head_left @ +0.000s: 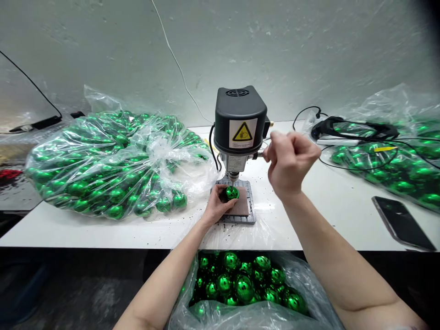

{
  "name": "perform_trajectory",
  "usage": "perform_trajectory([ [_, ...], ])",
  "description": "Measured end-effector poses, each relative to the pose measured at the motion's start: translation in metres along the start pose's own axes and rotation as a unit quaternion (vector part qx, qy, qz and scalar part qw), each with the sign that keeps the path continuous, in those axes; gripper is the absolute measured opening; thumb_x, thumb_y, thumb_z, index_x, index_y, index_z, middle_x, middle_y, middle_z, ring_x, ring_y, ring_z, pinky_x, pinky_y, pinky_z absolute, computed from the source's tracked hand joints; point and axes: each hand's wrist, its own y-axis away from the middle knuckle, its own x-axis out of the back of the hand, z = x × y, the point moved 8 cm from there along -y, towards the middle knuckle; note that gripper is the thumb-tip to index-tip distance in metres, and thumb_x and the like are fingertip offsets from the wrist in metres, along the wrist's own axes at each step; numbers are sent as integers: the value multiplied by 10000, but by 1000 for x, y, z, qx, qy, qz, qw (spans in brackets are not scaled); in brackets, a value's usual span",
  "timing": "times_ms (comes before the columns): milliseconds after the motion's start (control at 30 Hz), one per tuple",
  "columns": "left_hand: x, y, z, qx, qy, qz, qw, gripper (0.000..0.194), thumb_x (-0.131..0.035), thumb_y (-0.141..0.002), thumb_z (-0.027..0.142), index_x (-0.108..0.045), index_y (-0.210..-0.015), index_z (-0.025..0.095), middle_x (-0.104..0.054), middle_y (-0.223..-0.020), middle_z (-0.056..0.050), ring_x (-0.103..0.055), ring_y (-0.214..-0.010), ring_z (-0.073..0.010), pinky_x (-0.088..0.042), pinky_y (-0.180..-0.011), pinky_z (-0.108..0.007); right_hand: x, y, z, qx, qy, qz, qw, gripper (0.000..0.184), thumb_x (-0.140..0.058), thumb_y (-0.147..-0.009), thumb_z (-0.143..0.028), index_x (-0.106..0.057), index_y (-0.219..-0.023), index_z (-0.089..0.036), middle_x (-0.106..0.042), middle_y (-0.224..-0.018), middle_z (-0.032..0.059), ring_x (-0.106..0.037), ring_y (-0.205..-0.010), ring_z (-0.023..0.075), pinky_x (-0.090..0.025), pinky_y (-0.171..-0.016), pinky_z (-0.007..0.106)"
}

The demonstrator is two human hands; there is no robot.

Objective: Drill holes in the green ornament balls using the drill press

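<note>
Green ball [233, 193] sits pinched by left hand [220, 204] under drill [240, 120] — right hand [291, 159] clenches lever [260, 156].

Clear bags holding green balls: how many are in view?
3: left bag, left of the machine; right bag, behind the phone; front bag, below the edge of the table. Others may be hidden.

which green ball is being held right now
The green ball in the left hand, beneath the bit of the black machine; the other balls lie in clear plastic bags.
</note>
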Motion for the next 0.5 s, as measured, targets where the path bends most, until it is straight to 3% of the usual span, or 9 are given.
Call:
perform_trajectory([
  [100,11,11,16,10,-27,52,998,497,-827,-713,260,-477,-1060,197,-667,-1036,-75,-666,-994,-226,-534,-906,-397,-12,-21,4,-90,3,17,996,446,-674,-793,-200,-367,-469,-213,-357,-413,-76,-322,-350,53,-267,-353,243],
  [167,17,32,37,23,-70,39,997,474,-832,-713,276,-502,-1043,196,-666,-1015,-70,-661,-941,-215,-534,-846,-367,-16,-28,5,-121,-11,20,992,443,-673,-773,-181,-364,-457,-213,-345,-410,-77,-313,-350,50,-264,-342,243],
  [200,15,45,49,30,-94,-2,995,472,-839,-712,301,-525,-1047,195,-670,-1016,-71,-658,-917,-210,-531,-815,-352,-16,-28,5,-128,-16,18,991,442,-677,-767,-182,-368,-452,-212,-350,-409,-75,-317,-352,52,-266,-338,246],
  [233,8,61,60,38,-116,-85,989,477,-853,-705,338,-555,-1050,196,-680,-1004,-67,-656,-890,-208,-526,-787,-340,-17,-28,5,-131,-20,16,991,440,-683,-766,-188,-376,-451,-211,-361,-409,-73,-322,-354,54,-271,-337,251],
  [300,-7,94,79,35,-159,-269,949,558,-894,-654,444,-628,-1088,214,-697,-1052,-66,-658,-938,-227,-518,-795,-330,-16,-27,4,-128,-18,11,992,444,-690,-775,-199,-387,-451,-210,-377,-409,-68,-325,-355,58,-281,-338,259],
  [333,-9,105,86,26,-177,-328,928,574,-896,-639,488,-655,-1089,225,-706,-1063,-62,-660,-953,-234,-515,-797,-326,-16,-26,4,-126,-16,10,992,449,-688,-781,-194,-385,-450,-211,-378,-408,-66,-324,-354,60,-282,-339,262],
  [367,-6,108,90,13,-193,-354,915,539,-872,-667,521,-676,-1080,235,-713,-1073,-59,-662,-970,-238,-513,-807,-325,-15,-25,4,-125,-16,12,992,455,-684,-785,-182,-380,-448,-213,-376,-410,-64,-321,-354,61,-279,-339,265],
  [433,15,85,91,-9,-231,-302,925,354,-733,-834,519,-693,-1037,232,-725,-1053,-62,-668,-972,-233,-515,-827,-332,-13,-24,4,-126,-17,19,992,466,-686,-786,-161,-374,-445,-216,-378,-418,-58,-324,-359,64,-270,-338,270],
  [500,55,38,84,-10,-303,-159,940,264,-519,-992,411,-685,-1029,210,-728,-1035,-87,-671,-973,-230,-521,-854,-352,-14,-24,4,-128,-15,18,992,467,-697,-790,-168,-387,-444,-214,-395,-427,-51,-330,-363,66,-268,-338,275],
])
